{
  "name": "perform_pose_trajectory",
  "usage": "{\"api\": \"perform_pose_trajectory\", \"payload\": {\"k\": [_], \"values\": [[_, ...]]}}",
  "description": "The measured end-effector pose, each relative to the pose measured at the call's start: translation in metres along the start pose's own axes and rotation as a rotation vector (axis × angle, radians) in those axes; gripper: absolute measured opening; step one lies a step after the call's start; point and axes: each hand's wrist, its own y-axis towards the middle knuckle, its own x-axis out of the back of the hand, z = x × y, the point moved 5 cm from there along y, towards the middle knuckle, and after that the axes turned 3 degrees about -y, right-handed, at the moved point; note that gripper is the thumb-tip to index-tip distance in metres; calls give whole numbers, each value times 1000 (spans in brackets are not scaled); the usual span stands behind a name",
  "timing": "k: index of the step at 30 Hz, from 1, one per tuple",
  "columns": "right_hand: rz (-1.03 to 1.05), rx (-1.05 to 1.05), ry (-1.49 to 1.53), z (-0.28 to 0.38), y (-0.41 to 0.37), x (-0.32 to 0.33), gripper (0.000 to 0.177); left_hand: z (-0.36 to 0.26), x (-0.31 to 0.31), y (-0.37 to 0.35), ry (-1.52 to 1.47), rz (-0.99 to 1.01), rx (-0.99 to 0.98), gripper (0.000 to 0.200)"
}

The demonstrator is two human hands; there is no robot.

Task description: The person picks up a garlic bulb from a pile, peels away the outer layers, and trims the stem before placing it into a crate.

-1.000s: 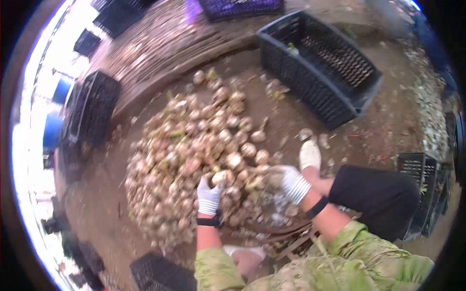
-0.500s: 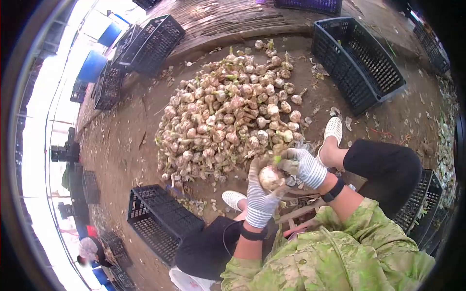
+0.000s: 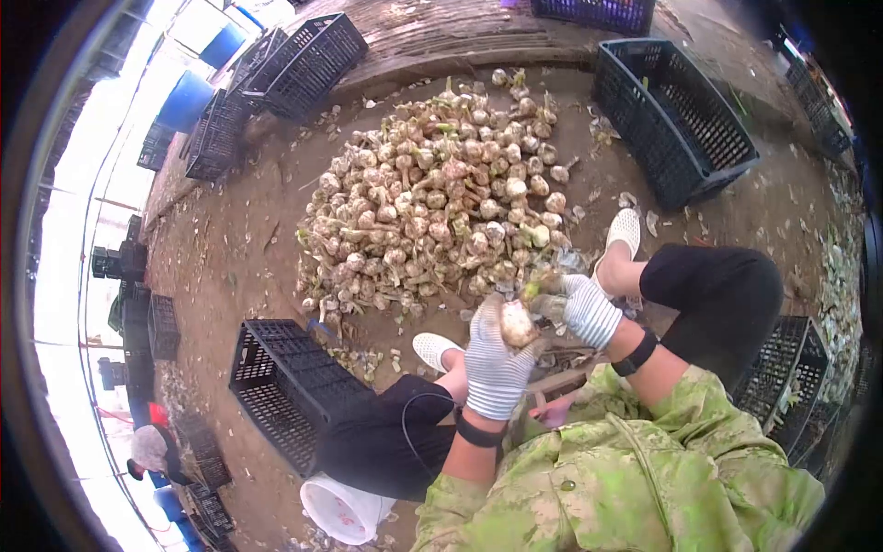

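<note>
On the brown dirt floor (image 3: pixel 221 276), black lattice plastic crates (image 3: pixel 635 129) flank heaped pale garlic (image 3: pixel 423 202). The striped-gloved left hand (image 3: pixel 497 363) grasps a round whitish bulb (image 3: pixel 518 324); the right hand (image 3: pixel 589 308) is beside it, grip unclear.

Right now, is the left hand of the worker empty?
No, the gloved left hand is holding a pale garlic bulb, in front of the heap of garlic on the ground.

- Left hand (image 3: pixel 498 357) and right hand (image 3: pixel 585 309): gloves (image 3: pixel 502 375), white with thin grey stripes, finger areas brownish grey.
- Black bands (image 3: pixel 636 353) just above the gloves.
- Jacket (image 3: pixel 717 460): green-and-tan camouflage, one round button (image 3: pixel 567 485) showing.
- Black trousers (image 3: pixel 722 287), loose-looking.
- Cream slip-on shoes (image 3: pixel 624 232), dotted with small holes.
</note>
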Motion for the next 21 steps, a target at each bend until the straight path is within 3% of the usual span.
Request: {"api": "perform_pose_trajectory", "payload": {"k": [4,7,8,10,16,18,19,20,21], "values": [[6,20,-20,4,-2,1,23,-4,6,2,-101,27,22,74],[77,-93,-129,0,-11,3,25,10,0,-6,-982,29,484,61],[72,-92,-123,1,-16,2,25,11,-1,-9,-978,36,485,61],[76,55,61,10,-23,-1,25,15,-15,-18,-1461,53,567,61],[50,-15,191,-13,-22,7,24,32,-33,-16,-1346,118,659,73],[-46,-17,375,-19,-10,16,20,35,-35,-11,-1009,43,524,77],[-121,-2,173,-15,-11,20,17,32,-33,-11,-947,74,459,87],[-117,3,175,-11,-13,20,17,31,-33,-11,-943,72,455,87],[-90,206,-126,2,-19,15,14,28,-39,-16,-994,150,545,84]]}}
